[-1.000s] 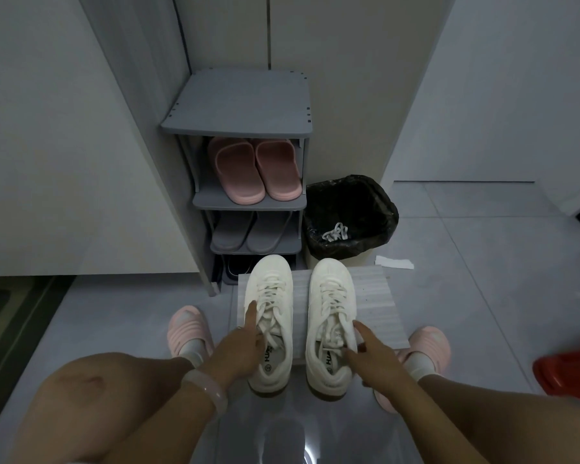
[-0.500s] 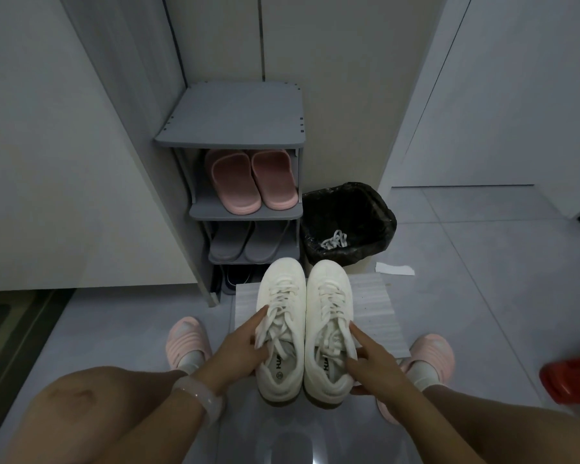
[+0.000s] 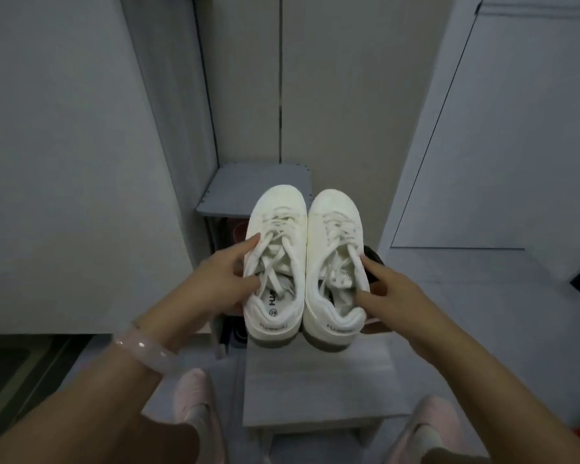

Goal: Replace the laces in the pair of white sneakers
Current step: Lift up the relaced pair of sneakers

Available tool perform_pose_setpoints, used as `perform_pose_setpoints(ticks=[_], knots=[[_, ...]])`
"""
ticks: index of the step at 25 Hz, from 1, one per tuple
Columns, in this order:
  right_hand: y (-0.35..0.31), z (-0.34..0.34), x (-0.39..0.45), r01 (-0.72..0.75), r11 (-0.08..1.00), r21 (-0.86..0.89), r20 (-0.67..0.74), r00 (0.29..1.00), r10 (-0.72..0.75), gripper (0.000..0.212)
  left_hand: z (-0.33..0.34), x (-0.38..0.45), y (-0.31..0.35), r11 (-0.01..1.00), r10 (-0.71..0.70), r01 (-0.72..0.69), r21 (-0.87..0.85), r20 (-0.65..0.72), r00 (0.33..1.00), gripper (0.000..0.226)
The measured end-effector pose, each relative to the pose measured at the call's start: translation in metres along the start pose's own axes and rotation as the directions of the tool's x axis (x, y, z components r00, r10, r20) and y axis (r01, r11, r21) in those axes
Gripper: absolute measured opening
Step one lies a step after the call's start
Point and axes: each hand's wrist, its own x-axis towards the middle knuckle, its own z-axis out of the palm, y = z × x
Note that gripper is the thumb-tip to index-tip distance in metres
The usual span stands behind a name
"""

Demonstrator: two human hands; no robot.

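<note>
Up they go: both white sneakers (image 3: 305, 272) have come off the low grey table (image 3: 318, 383), where they sat a second ago, and now hang in the air in front of the grey shoe rack (image 3: 248, 185), side by side and touching, toes pointing away from the person. The view has tilted up too, so the rack's lower shelves and most of the black bin (image 3: 374, 262) are hidden behind the shoes.

Left hand (image 3: 215, 279) has its grip on the outer side of the left sneaker (image 3: 275, 262): fingers curled round the collar, one fingertip up by the laces (image 3: 275, 249), another tucked in at the opening. A pale pink bangle (image 3: 144, 351) sits on that wrist. Right hand (image 3: 392, 293) mirrors it on the right sneaker (image 3: 335, 262), thumb pressed on the collar edge, the other fingers wrapped under and out of sight. Both grips are clamped on the shoes; each shoe sits just inward of its hand, the two pressed together between them.

Laces are threaded through both sneakers, the loose ends lying in the openings; whether they are tied I cannot tell. Below the hands, the table top is grey and wood-grained, and a pink slipper (image 3: 195, 393) shows on the floor to either side of it, the right one (image 3: 432, 420) down near the right forearm. Grey wall panels and a door stand beyond the rack.
</note>
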Motion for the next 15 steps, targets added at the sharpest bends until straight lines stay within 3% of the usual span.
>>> perform_pose_setpoints(ticks=[2, 6, 12, 15], knots=[[-0.042, -0.01, 0.031, 0.064, 0.998, -0.017, -0.027, 0.998, -0.064, 0.063, -0.025, 0.017, 0.039, 0.999, 0.036, -0.034, 0.025, -0.103, 0.994, 0.06], [-0.114, -0.014, 0.109, 0.115, 0.993, -0.02, -0.047, 0.992, -0.115, 0.057, -0.065, 0.08, 0.09, 0.989, 0.037, -0.061, -0.135, -0.172, 0.984, 0.041], [-0.132, -0.007, 0.218, 0.051, 0.998, -0.036, 0.069, 0.996, -0.048, 0.042, -0.073, 0.195, 0.07, 0.948, -0.071, -0.004, -0.319, -0.221, 0.973, 0.039], [-0.122, 0.001, 0.249, 0.023, 0.998, -0.054, 0.07, 0.997, -0.019, 0.049, -0.072, 0.221, 0.047, 0.924, -0.124, 0.024, -0.383, -0.24, 0.963, 0.038]])
